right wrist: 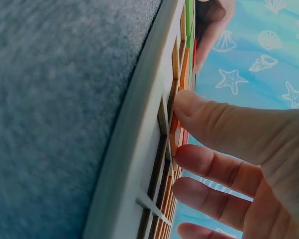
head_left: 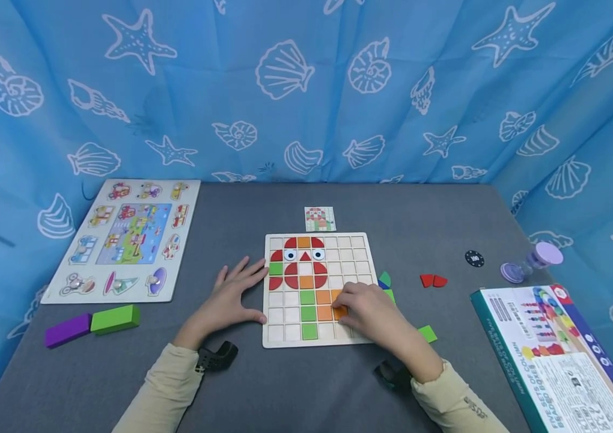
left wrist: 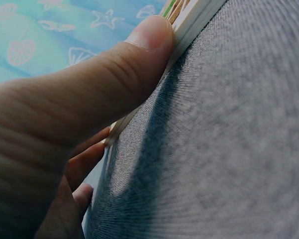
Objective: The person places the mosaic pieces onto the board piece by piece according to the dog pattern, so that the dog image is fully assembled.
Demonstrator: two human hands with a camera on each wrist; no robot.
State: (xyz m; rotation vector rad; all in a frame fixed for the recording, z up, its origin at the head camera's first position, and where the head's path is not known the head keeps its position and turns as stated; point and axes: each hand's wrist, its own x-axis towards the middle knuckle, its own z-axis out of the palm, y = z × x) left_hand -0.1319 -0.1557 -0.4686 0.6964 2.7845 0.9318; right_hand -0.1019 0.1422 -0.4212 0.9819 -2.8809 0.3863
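Note:
A white grid board (head_left: 279, 332) lies in the middle of the table, with red, orange, green and eye-patterned tiles set in its squares. My left hand (head_left: 231, 297) is spread along the board's left side, thumb and fingertips at the edge. In the left wrist view the thumb (left wrist: 151, 37) presses against the wooden rim. My right hand (head_left: 370, 313) reaches over the board's right part. Its thumb and forefinger pinch an orange tile (right wrist: 175, 130) low over the grid, beside other orange tiles (head_left: 324, 305). The green tiles (head_left: 308, 313) stand in a column to the left of them.
A small pattern card (head_left: 320, 219) lies behind the board. Loose green tiles (head_left: 428, 333) and red pieces (head_left: 433, 281) are to the right. Farther right are a black disc (head_left: 474, 258), an hourglass-shaped item (head_left: 530, 263) and a box (head_left: 566, 361). A picture puzzle (head_left: 173, 282) and two blocks (head_left: 115, 319) lie left.

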